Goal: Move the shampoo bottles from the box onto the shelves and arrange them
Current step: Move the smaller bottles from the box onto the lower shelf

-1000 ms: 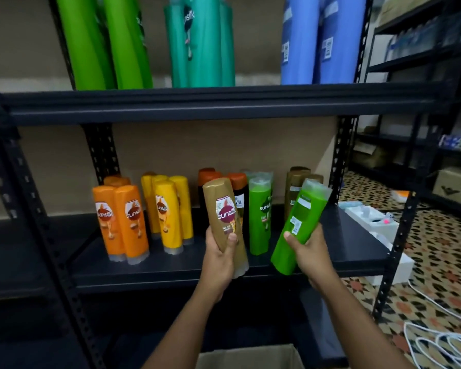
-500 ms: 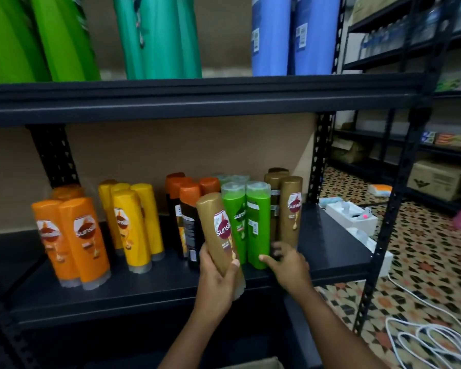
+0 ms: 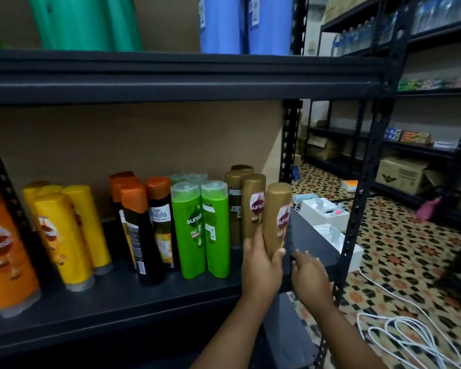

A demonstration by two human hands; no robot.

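My left hand [image 3: 261, 267] grips a gold-brown shampoo bottle [image 3: 276, 217] around its lower end, holding it upright at the right end of the row on the dark shelf [image 3: 117, 296]. Beside it stand other gold-brown bottles [image 3: 252, 201], two green bottles [image 3: 200, 230], black bottles with orange caps [image 3: 144, 230], yellow bottles [image 3: 64, 233] and orange bottles [image 3: 3, 251]. My right hand [image 3: 310, 275] rests empty, fingers spread, on the shelf's front edge just right of the held bottle. The box is out of view.
The upper shelf [image 3: 171, 75] carries large teal [image 3: 85, 22] and blue bottles [image 3: 245, 22]. A black upright post [image 3: 362, 182] stands right of my hands. White boxes [image 3: 328, 217] and white cables [image 3: 405, 331] lie on the patterned floor. More racks stand at right.
My left hand carried the gold-brown bottle rightward to the row's right end. My right hand let go of the green bottle, which now stands on the shelf, and shifted right. The view swung left.
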